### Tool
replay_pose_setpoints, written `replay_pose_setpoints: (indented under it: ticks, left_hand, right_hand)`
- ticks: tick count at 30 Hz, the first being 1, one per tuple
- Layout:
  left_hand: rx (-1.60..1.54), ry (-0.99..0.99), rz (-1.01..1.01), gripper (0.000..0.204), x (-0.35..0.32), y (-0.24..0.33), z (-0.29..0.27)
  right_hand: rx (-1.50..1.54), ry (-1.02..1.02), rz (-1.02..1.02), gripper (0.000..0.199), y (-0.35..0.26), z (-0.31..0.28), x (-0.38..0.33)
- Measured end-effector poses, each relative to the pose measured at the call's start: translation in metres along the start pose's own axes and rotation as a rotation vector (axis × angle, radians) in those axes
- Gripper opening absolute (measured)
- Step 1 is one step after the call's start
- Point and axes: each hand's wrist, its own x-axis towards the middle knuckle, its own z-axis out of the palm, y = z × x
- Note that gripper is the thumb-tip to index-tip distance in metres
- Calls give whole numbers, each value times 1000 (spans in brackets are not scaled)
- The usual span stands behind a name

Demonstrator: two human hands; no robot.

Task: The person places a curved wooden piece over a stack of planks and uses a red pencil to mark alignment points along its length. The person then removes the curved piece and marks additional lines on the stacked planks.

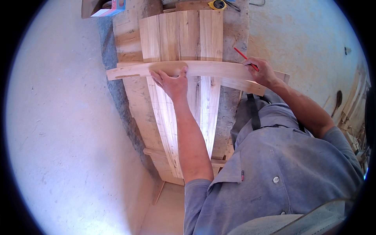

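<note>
A long pale wooden board [219, 67] lies crosswise over a row of long wooden planks [184, 33] set side by side. My left hand [172, 83] grips the board's near edge left of its middle, with the thumb apart from the fingers. In my right hand [261, 72], close to the board's right end, is a red pencil [241, 53], pinched and slanting up to the left. Part of the board's right end is hidden behind that hand. Below the board, a shorter wood piece [250, 87] sticks out to the right.
The planks rest on a rough workbench [129, 43] beside a pale wall [58, 117]. At the far edge are a yellow tape measure [217, 4] and an open carton [107, 8]. Wood offcuts [354, 98] and a dark brush-like thing [337, 102] lie at the right.
</note>
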Motion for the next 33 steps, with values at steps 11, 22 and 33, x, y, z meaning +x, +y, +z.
replay_pose_setpoints:
  ticks: [11,22,33]
  left_hand:
    - [9,11,29,120,3,-5,2]
    - [21,-18,17,118,3,-3,-2]
    - [267,-184,-67,113,5,28,-21]
  right_hand:
    - [12,-1,16,12,-1,-1,2]
    - [20,11,-22,12,2,1,2]
    - [17,17,-35,13,3,1,2]
